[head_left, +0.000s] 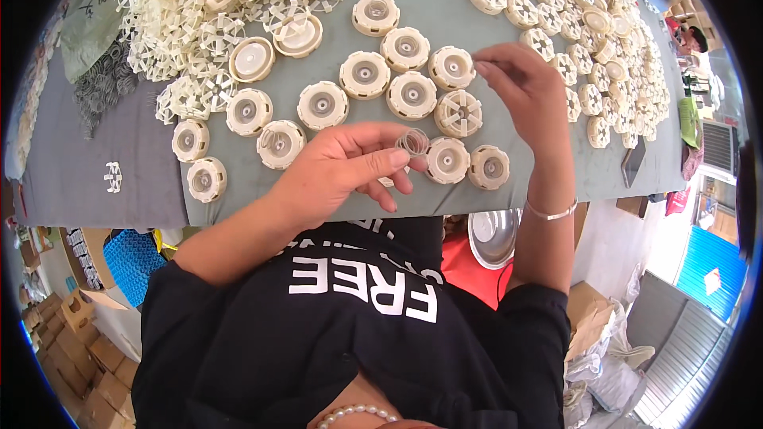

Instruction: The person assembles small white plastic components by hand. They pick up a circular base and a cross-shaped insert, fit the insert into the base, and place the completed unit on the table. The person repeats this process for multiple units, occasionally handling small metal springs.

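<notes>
My left hand is closed, with a metal coil spring pinched between thumb and fingers above the near part of the table. My right hand is bent down with thumb and fingertips close together at the right edge of a round cream plastic housing. Whether it touches that housing or holds something small is not clear. Several similar housings stand around my hands, with round recesses facing up; springs show in some. One housing has a spoked white insert on top.
A heap of white spoked plastic inserts lies at the far left, beside a pile of grey springs. Many spoked round units cover the table's right side. A dark flat object lies near the right edge. Below stands a metal bowl.
</notes>
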`<state>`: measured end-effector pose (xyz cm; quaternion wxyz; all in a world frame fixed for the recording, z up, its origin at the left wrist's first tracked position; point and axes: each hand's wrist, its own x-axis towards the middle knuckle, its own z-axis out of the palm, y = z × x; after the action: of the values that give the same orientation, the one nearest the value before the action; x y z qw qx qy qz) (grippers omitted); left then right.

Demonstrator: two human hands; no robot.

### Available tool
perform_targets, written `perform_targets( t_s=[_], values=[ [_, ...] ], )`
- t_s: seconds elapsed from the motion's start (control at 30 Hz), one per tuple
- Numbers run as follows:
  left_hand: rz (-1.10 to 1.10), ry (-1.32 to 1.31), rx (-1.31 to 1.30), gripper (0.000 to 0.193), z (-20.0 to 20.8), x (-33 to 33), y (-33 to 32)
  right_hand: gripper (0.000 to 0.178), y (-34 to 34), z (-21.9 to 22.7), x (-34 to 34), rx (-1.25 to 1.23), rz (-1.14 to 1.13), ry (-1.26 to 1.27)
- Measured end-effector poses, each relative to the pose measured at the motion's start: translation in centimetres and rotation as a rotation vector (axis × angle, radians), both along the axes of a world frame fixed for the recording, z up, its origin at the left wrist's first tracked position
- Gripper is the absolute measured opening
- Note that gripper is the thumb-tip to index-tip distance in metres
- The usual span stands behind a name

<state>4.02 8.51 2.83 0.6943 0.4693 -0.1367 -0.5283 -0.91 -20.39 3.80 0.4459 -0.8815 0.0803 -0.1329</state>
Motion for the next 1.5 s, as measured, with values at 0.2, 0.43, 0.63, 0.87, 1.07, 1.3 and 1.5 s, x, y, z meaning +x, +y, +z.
perform_targets(
  t_s=[0.2,0.43,0.63,0.87,1.07,1.3,1.5],
  values=[
    [0.018,0.009,0.021,0.035,-0.5,0.1,0.6,0.012,0.8,-2.2,3.3,-0.446,0.153,0.053],
    [-0.029,0.008,0.048,0.033,-0.6,-0.1,0.7,0.025,2.0,0.2,2.7,-0.547,0.118,0.030],
    [0.008,0.003,0.050,0.033,-1.4,-0.2,1.3,0.059,2.5,0.6,-1.7,-0.626,-0.001,0.485],
    [-0.034,0.019,-0.005,0.035,-0.7,-0.7,0.6,0.054,-5.6,3.4,-1.7,-0.995,-0.412,0.009],
    [-0.119,0.051,0.014,0.035,-2.1,-2.6,0.2,0.045,4.3,5.5,-6.7,0.120,0.395,0.091],
    [-0.210,-0.089,0.126,0.031,-1.2,-4.2,0.4,0.032,6.8,1.7,-10.1,-0.078,0.055,0.128],
    [0.135,-1.011,0.180,0.010,-0.3,-1.3,1.8,0.027,5.1,-1.0,-8.2,-0.310,0.121,0.069]
  ],
)
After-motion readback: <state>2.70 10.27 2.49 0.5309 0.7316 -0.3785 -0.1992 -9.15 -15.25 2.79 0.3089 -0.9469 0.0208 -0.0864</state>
